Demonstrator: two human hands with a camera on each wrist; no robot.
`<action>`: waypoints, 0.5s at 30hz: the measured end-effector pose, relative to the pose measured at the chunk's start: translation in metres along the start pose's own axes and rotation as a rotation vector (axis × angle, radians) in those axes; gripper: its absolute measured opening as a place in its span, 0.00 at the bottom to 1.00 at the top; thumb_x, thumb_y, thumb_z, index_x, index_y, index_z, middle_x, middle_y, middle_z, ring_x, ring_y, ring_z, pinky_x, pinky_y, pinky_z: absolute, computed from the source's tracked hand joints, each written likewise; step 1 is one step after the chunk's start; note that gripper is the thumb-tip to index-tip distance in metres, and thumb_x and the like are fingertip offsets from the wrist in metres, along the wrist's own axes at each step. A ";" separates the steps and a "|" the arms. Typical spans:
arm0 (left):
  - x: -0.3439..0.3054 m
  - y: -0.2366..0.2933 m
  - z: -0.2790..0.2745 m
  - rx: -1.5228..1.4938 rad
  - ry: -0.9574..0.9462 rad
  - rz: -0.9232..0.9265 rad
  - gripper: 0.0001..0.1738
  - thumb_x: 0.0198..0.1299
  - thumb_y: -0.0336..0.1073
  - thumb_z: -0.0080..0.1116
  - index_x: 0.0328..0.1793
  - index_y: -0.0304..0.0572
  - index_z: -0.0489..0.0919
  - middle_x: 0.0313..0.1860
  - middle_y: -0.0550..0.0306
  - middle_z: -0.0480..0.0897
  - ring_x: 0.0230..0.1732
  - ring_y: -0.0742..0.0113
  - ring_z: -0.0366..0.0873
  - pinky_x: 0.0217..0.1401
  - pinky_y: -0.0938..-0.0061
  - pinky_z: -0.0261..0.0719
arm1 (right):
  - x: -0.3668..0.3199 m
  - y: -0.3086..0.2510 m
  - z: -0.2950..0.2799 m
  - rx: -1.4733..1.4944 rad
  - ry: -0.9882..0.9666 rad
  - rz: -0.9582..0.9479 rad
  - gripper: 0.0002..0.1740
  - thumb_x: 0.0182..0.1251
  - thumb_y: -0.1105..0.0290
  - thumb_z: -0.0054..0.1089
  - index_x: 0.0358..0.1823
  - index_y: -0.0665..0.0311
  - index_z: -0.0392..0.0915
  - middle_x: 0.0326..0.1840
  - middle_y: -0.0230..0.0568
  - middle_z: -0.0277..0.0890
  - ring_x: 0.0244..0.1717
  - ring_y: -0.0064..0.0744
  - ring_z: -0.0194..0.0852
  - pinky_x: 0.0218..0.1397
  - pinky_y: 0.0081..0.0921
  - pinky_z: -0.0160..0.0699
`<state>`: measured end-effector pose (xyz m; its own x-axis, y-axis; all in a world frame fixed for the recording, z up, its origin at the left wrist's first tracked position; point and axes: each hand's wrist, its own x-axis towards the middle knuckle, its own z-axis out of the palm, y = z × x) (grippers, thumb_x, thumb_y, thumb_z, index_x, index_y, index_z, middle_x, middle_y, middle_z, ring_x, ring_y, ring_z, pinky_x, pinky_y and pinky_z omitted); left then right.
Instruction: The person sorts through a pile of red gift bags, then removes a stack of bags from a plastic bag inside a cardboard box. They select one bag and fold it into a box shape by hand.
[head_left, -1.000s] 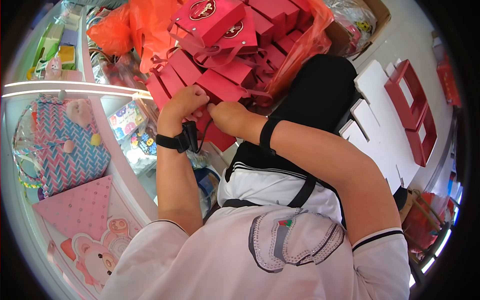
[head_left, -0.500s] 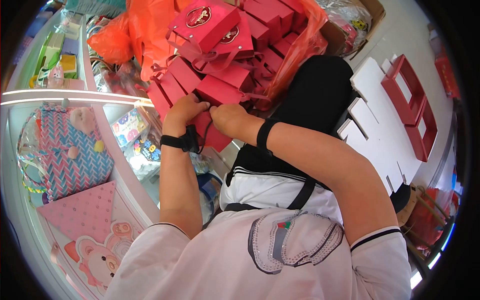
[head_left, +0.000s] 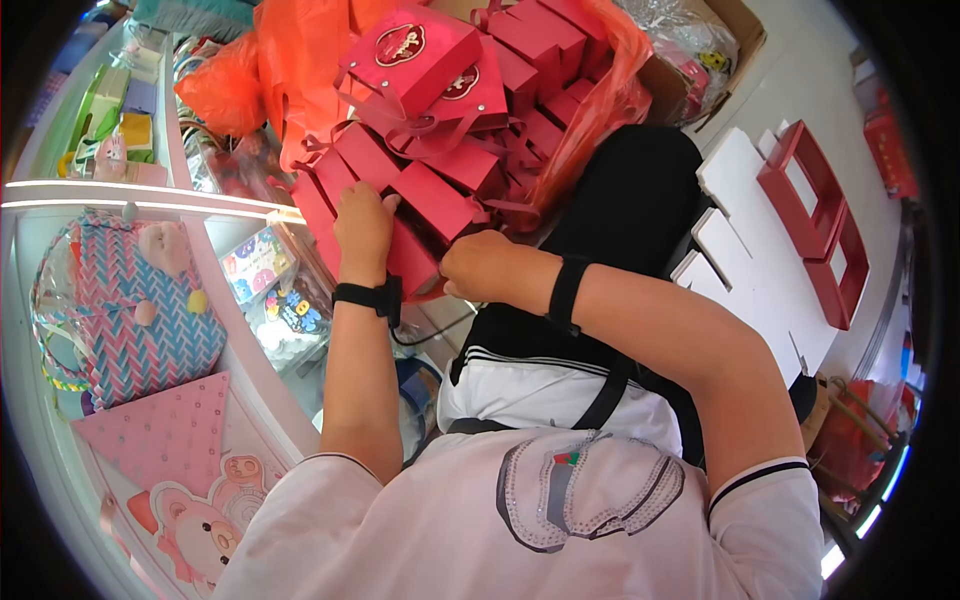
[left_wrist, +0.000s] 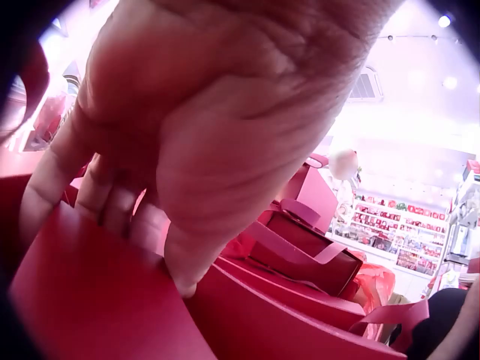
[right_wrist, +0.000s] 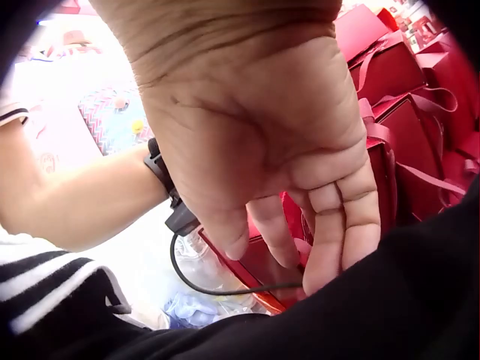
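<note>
My left hand (head_left: 364, 225) reaches down over a red gift box (head_left: 412, 262) at the near edge of a pile. In the left wrist view its fingers (left_wrist: 46, 187) go down behind a red box panel (left_wrist: 97, 289), with the thumb on the other side, gripping the box from above. My right hand (head_left: 490, 268) is at the right end of that box, above the lap. Its thumb (right_wrist: 236, 244) stands apart from the loosely bent fingers, beside the red box side. The right fingertips are partly hidden by the dark trouser leg (right_wrist: 375, 300).
More red gift boxes with ribbon handles (head_left: 410, 50) pile up beyond the hands in an orange plastic bag (head_left: 625, 90). White card sheets (head_left: 750, 230) and dark red frames (head_left: 805, 190) lie at right. A glass shelf with a woven bag (head_left: 150, 290) stands at left.
The hands were close together over the near box and have moved apart. The left has shifted forward onto the box, the right has drawn back and to the right.
</note>
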<state>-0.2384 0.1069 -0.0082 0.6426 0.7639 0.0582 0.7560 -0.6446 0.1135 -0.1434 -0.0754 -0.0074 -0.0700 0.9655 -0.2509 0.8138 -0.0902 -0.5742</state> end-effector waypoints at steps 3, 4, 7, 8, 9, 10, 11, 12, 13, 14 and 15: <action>-0.003 -0.006 0.009 -0.045 0.089 0.015 0.19 0.65 0.47 0.68 0.46 0.37 0.81 0.48 0.39 0.82 0.52 0.36 0.83 0.52 0.48 0.83 | -0.002 0.009 -0.015 0.038 0.012 0.057 0.17 0.64 0.58 0.63 0.41 0.63 0.89 0.41 0.51 0.88 0.48 0.54 0.88 0.50 0.50 0.84; -0.001 -0.007 0.011 -0.088 0.063 0.003 0.19 0.65 0.47 0.68 0.46 0.37 0.81 0.48 0.39 0.82 0.53 0.36 0.83 0.52 0.48 0.83 | -0.003 0.013 -0.020 0.055 0.007 0.085 0.16 0.64 0.58 0.62 0.41 0.62 0.89 0.40 0.51 0.88 0.47 0.54 0.88 0.51 0.51 0.84; 0.005 -0.010 0.005 -0.133 -0.061 -0.026 0.20 0.63 0.48 0.69 0.46 0.38 0.82 0.48 0.39 0.83 0.53 0.36 0.82 0.53 0.47 0.82 | -0.003 0.024 -0.032 0.092 0.008 0.037 0.16 0.64 0.58 0.62 0.41 0.60 0.90 0.41 0.51 0.88 0.47 0.54 0.87 0.53 0.51 0.83; 0.009 -0.010 0.001 -0.101 -0.126 -0.030 0.20 0.63 0.48 0.69 0.47 0.38 0.82 0.48 0.38 0.83 0.53 0.36 0.82 0.53 0.47 0.82 | 0.000 0.024 -0.035 0.124 -0.035 0.057 0.16 0.65 0.58 0.62 0.42 0.61 0.89 0.43 0.52 0.87 0.48 0.55 0.87 0.56 0.51 0.82; 0.012 -0.006 -0.008 -0.068 -0.193 -0.035 0.20 0.63 0.48 0.69 0.47 0.38 0.82 0.48 0.38 0.83 0.52 0.35 0.82 0.54 0.46 0.81 | 0.003 0.025 -0.031 0.138 -0.013 0.053 0.16 0.65 0.57 0.62 0.44 0.60 0.88 0.43 0.50 0.87 0.49 0.54 0.86 0.55 0.49 0.82; 0.012 -0.001 -0.016 -0.081 -0.152 0.004 0.22 0.63 0.50 0.69 0.47 0.37 0.82 0.47 0.38 0.83 0.52 0.35 0.82 0.54 0.47 0.81 | 0.008 0.026 -0.024 0.152 0.008 0.049 0.16 0.66 0.56 0.62 0.46 0.58 0.87 0.43 0.49 0.87 0.49 0.52 0.86 0.55 0.48 0.81; 0.011 0.006 -0.024 -0.092 -0.111 0.042 0.23 0.62 0.51 0.69 0.48 0.37 0.82 0.47 0.38 0.83 0.51 0.35 0.82 0.54 0.47 0.81 | 0.012 0.029 -0.016 0.166 0.028 0.044 0.17 0.67 0.55 0.62 0.48 0.57 0.86 0.43 0.48 0.87 0.49 0.51 0.86 0.55 0.46 0.81; 0.010 0.011 -0.029 -0.102 -0.073 0.080 0.24 0.62 0.52 0.69 0.49 0.37 0.83 0.46 0.38 0.83 0.50 0.35 0.82 0.55 0.47 0.81 | 0.013 0.029 -0.012 0.170 0.033 0.043 0.17 0.67 0.56 0.61 0.48 0.58 0.86 0.43 0.48 0.87 0.50 0.51 0.86 0.55 0.46 0.81; 0.010 0.013 -0.030 -0.161 -0.070 0.172 0.25 0.62 0.53 0.69 0.52 0.38 0.83 0.46 0.38 0.84 0.50 0.36 0.83 0.54 0.48 0.81 | 0.015 0.029 -0.008 0.175 0.039 0.043 0.17 0.67 0.57 0.61 0.48 0.58 0.86 0.44 0.48 0.87 0.50 0.52 0.86 0.56 0.46 0.81; 0.010 0.015 -0.029 -0.221 -0.068 0.263 0.26 0.62 0.53 0.68 0.54 0.39 0.83 0.46 0.38 0.84 0.49 0.37 0.83 0.54 0.49 0.81 | 0.017 0.030 -0.004 0.180 0.044 0.043 0.17 0.66 0.57 0.60 0.49 0.58 0.86 0.44 0.49 0.87 0.50 0.52 0.86 0.56 0.46 0.80; 0.009 0.016 -0.027 -0.282 -0.068 0.351 0.27 0.62 0.54 0.68 0.56 0.39 0.84 0.47 0.38 0.84 0.48 0.38 0.84 0.54 0.50 0.81 | 0.016 0.030 -0.005 0.181 0.008 0.052 0.17 0.66 0.59 0.60 0.49 0.59 0.87 0.45 0.50 0.87 0.50 0.53 0.86 0.57 0.46 0.81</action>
<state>-0.2241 0.1043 0.0204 0.8679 0.4908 0.0773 0.4334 -0.8239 0.3651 -0.1167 -0.0611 -0.0246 -0.0252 0.9602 -0.2782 0.6993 -0.1819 -0.6913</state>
